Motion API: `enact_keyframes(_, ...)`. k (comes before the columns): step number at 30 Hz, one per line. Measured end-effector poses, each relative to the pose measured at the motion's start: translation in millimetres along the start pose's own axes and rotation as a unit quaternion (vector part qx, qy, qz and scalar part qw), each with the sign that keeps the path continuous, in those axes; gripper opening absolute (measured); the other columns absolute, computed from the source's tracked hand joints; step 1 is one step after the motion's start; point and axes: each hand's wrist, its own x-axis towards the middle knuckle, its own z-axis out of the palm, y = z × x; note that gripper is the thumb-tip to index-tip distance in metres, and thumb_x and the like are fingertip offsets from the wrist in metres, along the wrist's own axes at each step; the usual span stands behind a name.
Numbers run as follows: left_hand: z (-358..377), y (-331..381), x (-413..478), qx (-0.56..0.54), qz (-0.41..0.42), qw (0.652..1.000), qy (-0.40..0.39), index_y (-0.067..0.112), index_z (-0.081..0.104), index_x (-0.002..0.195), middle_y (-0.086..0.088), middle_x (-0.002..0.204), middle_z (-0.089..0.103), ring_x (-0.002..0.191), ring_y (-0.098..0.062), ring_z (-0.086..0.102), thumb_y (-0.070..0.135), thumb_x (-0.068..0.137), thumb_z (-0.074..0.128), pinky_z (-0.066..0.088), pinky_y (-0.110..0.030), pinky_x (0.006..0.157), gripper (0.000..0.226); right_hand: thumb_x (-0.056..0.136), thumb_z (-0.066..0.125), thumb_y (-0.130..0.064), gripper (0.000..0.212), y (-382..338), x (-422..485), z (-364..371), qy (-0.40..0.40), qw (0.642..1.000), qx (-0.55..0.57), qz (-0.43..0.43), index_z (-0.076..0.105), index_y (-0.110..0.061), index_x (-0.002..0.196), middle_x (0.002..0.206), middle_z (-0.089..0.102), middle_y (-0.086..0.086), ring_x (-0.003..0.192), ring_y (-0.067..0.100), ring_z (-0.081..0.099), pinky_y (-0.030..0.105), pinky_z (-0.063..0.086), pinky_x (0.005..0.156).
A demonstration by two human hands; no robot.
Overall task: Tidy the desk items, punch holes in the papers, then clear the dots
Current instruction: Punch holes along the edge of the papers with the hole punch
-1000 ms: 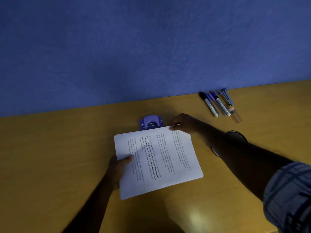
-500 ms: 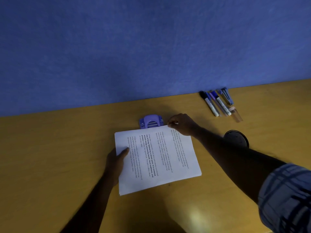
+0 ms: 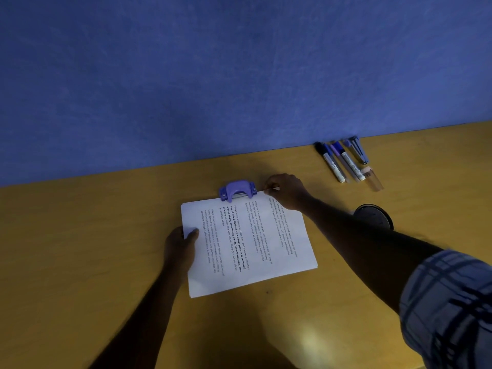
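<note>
**Both hands steady the papers at the punch**

The stack of papers [image 3: 247,246] lies flat on the tabletop [image 3: 80,249], its far edge tucked into the slot of the purple hole punch [image 3: 237,191]. The left hand [image 3: 181,249] reaches in from below, thumb on top of the sheets' left edge, its grip closed on the stack. The right hand [image 3: 286,191] stretches across on a straight forearm and pinches the far right corner, fingers curled, apparently closed on the papers. Markers [image 3: 340,162] lie together by the blue wall [image 3: 239,75].
</note>
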Motion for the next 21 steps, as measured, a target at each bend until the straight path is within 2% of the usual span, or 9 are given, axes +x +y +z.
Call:
enact_keyframes(5, 2, 3, 2, 0.014, 0.001, 1.000, 0.010, 0.004, 0.061, 0.107, -0.012, 0.100, 0.066, 0.089, -0.028, 0.063, 0.020, 0.096, 0.057, 0.051, -0.037, 0.076, 0.019, 0.092, 0.063, -0.031, 0.015, -3, 6, -5, 0.011, 1.000, -0.022, -0.001, 0.069, -0.021, 0.102, 0.106, 0.071, -0.005, 0.101, 0.015, 0.061, 0.045, 0.043, 0.099)
enact_keyframes(12, 4, 5, 5, 0.031, -0.007, 0.999, 0.023, 0.002, 0.061, 0.109, -0.015, 0.102, 0.066, 0.092, -0.031, 0.064, 0.022, 0.096, 0.058, 0.053, -0.040, 0.079, 0.025, 0.092, 0.063, -0.032, 0.016, -5, 9, -8, 0.008, 0.999, -0.045, -0.010, 0.069, -0.021, 0.102, 0.106, 0.071, -0.005, 0.101, 0.015, 0.061, 0.043, 0.041, 0.099)
enact_keyframes(18, 5, 7, 4, 0.015, -0.015, 0.999, 0.026, 0.005, 0.061, 0.100, -0.011, 0.092, 0.065, 0.081, -0.026, 0.063, 0.018, 0.096, 0.057, 0.048, -0.029, 0.063, 0.014, 0.092, 0.060, -0.025, 0.017, -23, 16, -9, 0.051, 0.996, -0.050, -0.056, 0.070, -0.017, 0.103, 0.111, 0.067, -0.001, 0.105, 0.019, 0.059, 0.041, 0.041, 0.095)
enact_keyframes(21, 7, 7, 3, 0.011, -0.025, 0.999, 0.033, 0.003, 0.062, 0.100, -0.013, 0.092, 0.066, 0.083, -0.029, 0.064, 0.018, 0.096, 0.057, 0.049, -0.031, 0.067, 0.016, 0.095, 0.059, -0.022, 0.029, -46, 25, -11, -0.011, 0.992, -0.039, -0.117, 0.066, -0.008, 0.120, 0.123, 0.064, 0.009, 0.112, 0.024, 0.059, 0.037, 0.046, 0.096)
